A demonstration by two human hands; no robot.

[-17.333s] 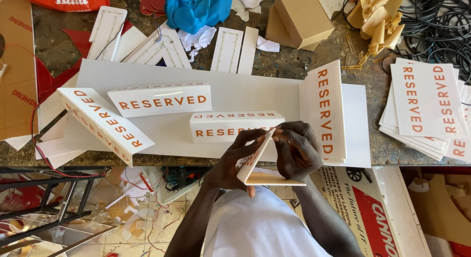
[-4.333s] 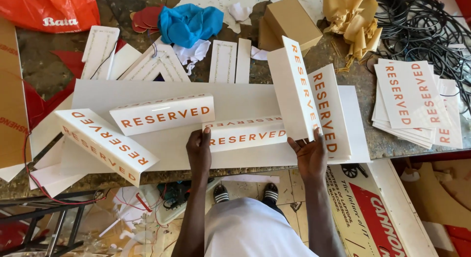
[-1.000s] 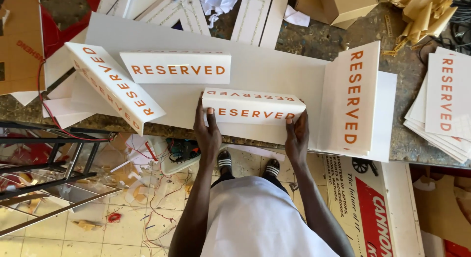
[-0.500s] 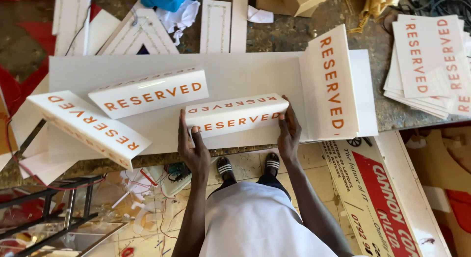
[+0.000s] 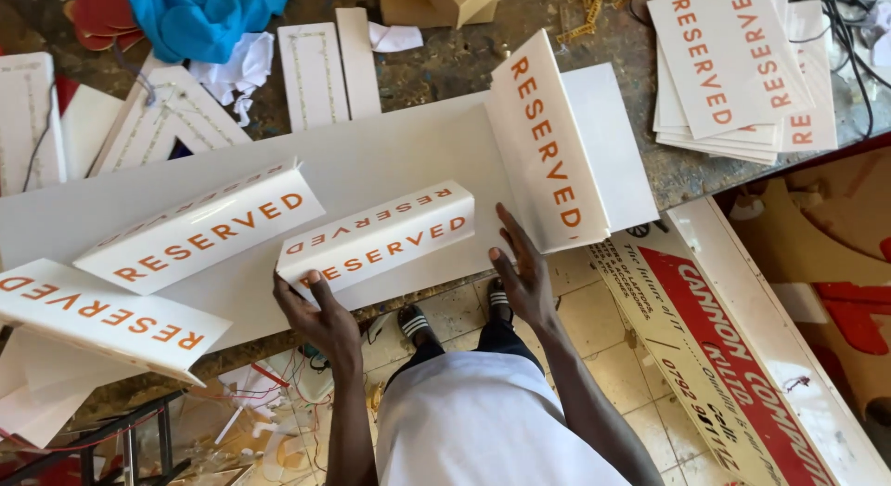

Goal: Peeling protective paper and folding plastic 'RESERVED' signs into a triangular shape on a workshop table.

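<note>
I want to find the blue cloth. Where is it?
In the head view the blue cloth lies at the top left of the workbench, above the crumpled white paper, far from both hands.

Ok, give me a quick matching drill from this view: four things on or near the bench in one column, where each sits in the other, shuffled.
Things:
1. blue cloth
2. stack of flat signs
3. tent sign between the hands
4. red and white board

Places:
A. leaning below the bench, right
B. top left
C. middle of the white sheet
D. top right

Pairs: 1-B, 2-D, 3-C, 4-A
</note>
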